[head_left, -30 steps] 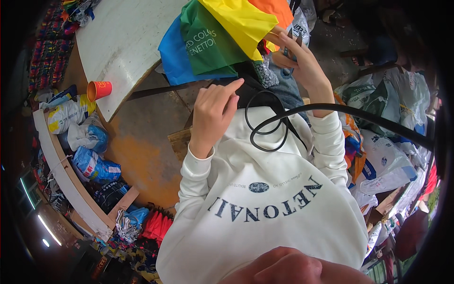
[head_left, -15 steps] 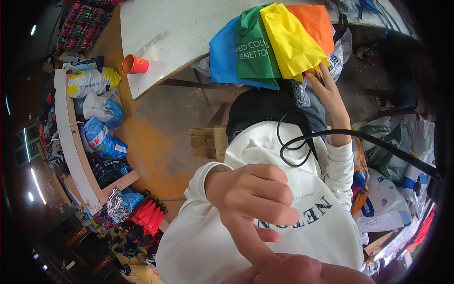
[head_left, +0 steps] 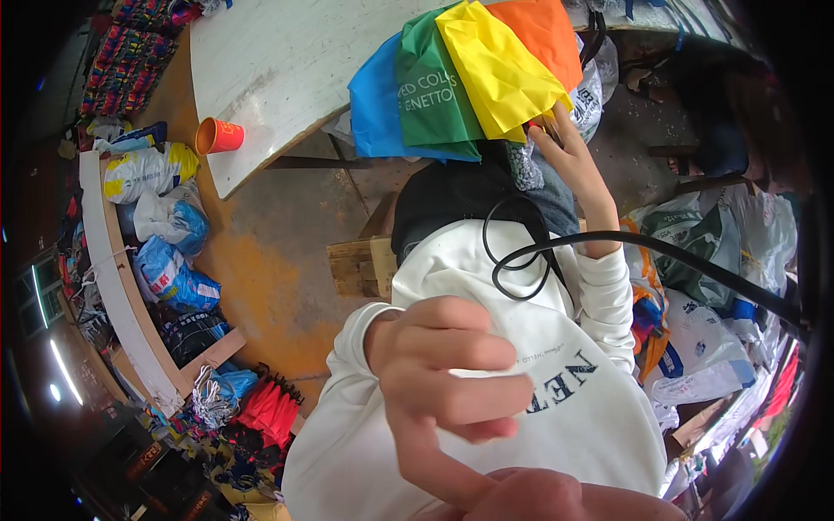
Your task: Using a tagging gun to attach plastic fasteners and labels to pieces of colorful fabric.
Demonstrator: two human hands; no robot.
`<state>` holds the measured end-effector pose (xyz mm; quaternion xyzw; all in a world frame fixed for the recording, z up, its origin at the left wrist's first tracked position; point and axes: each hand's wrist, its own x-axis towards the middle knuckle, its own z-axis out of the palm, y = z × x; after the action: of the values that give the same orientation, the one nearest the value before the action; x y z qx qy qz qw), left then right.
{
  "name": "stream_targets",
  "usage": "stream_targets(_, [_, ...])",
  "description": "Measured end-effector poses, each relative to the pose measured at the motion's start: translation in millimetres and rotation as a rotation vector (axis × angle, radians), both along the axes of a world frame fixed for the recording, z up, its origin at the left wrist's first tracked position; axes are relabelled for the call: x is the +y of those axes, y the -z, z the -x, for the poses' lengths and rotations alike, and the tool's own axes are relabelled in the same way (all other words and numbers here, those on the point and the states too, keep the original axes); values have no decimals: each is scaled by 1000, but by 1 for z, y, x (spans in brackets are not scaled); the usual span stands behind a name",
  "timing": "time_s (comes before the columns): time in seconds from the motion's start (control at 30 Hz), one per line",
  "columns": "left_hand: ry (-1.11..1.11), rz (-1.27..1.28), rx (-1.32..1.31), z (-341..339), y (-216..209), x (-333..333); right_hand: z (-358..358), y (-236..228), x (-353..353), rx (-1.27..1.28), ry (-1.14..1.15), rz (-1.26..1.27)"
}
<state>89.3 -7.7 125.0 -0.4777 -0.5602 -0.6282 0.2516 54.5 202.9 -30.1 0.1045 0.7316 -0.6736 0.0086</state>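
Note:
A multicoloured fabric with blue, green, yellow and orange panels hangs over the table's near edge and my lap. At its lower right edge, my right hand is closed, thumb and fingers gripping the cloth by the yellow and orange panels. A small red bit shows at those fingertips; what it is I cannot make out. Raised close to the camera, my left hand holds nothing. Its fingers are loosely bent and apart, and one finger reaches down to touch my face.
On the white table a red paper cup stands near the left corner. A black cable crosses in front of my right forearm. Stuffed plastic bags crowd the right; more bags and red folded cloth lie left, beside a wooden frame.
The view has shifted, so the table, cup and fabric appear farther left. My right hand keeps its grip on the fabric. My left hand stays at my face, its fingers slightly more spread.

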Motion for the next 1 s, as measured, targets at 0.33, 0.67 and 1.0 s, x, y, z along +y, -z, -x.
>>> stream_targets(0.33, [72,-31,-164,-14,-8,-12,-1,9,4,31,-13,-41])
stream_targets(0.67, [690,-22,-509,9,-19,-7,-3,8,-3,-2,-12,-42])
stream_targets(1.0, [771,-87,-533,19,-29,3,-2,11,2,-39,48,88])
